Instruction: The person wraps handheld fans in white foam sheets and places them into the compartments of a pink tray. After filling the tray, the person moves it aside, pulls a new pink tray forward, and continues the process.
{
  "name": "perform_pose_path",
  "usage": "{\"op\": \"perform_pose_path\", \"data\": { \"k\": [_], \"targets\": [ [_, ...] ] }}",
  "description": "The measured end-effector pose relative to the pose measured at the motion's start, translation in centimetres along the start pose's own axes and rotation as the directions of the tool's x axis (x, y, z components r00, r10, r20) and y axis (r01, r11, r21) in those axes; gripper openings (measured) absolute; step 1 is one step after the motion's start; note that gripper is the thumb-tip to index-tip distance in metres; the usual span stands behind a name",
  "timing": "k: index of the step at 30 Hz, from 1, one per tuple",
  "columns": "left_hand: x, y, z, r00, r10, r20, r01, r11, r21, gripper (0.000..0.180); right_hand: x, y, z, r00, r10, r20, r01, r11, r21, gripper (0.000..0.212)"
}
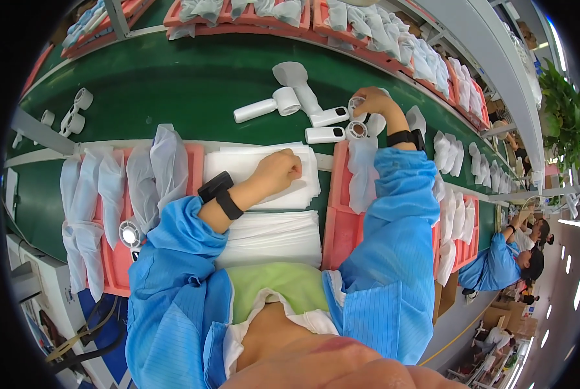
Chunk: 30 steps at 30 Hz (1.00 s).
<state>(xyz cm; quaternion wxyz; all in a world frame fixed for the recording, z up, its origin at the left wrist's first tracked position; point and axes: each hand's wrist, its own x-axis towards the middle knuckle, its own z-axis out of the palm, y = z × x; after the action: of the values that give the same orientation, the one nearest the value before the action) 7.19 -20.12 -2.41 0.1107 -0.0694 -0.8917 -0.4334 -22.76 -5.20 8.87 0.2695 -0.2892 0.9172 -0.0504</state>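
Note:
My left hand (pixel 278 170) is curled closed above a stack of white packing sleeves (pixel 232 162); whether its fingertips pinch one is hidden. A second stack of white sleeves (pixel 270 235) lies nearer to me. Reaching farther out, my right hand (pixel 373 102) has its fingers closed round the round head of a white handheld fan (pixel 332 117) on the green surface. Just below it lies another white handheld fan (pixel 324 135), its grille by my right wrist. To the left of these rest a white fan (pixel 264 109) and one in a translucent sleeve (pixel 298 81).
Pink trays (pixel 196 159) with sleeved fans (pixel 168 162) flank the stacks, and a right-hand tray (pixel 336 243) sits under my right arm. More filled trays (pixel 238 23) line the far side. A metal post (pixel 40 133) rises at left. Co-workers in blue (pixel 497 262) are at right.

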Motion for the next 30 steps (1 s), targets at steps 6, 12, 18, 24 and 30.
{"op": "perform_pose_path", "data": {
  "k": [6,12,18,24,30],
  "targets": [
    [1.1,0.5,-4.7,0.975,-0.191,0.115,0.221,0.898,-0.38,0.004,-6.5,-7.0,-2.4,0.83,-0.296,-0.473,0.338,0.941,0.002,0.043],
    [1.2,-0.3,-8.5,0.983,-0.179,-0.05,0.092,0.703,-0.705,0.014,-14.7,-13.5,-3.2,0.679,-0.403,-0.613,0.483,0.875,-0.041,0.041],
    [0.7,1.8,-12.8,0.953,-0.288,-0.099,0.157,0.742,-0.652,0.011,-17.1,-16.0,-2.1,0.569,-0.567,-0.596,0.58,0.79,-0.198,0.046],
    [-0.4,3.5,-14.9,0.935,-0.329,-0.135,0.1,0.607,-0.789,0.014,-16.7,-19.7,1.7,0.518,-0.548,-0.657,0.678,0.731,-0.075,0.047],
    [-1.7,4.7,-15.8,0.88,-0.379,-0.286,-0.08,0.475,-0.876,0.013,-13.3,-22.6,7.9,0.415,-0.524,-0.743,0.809,0.587,0.038,0.055]
  ]
}}
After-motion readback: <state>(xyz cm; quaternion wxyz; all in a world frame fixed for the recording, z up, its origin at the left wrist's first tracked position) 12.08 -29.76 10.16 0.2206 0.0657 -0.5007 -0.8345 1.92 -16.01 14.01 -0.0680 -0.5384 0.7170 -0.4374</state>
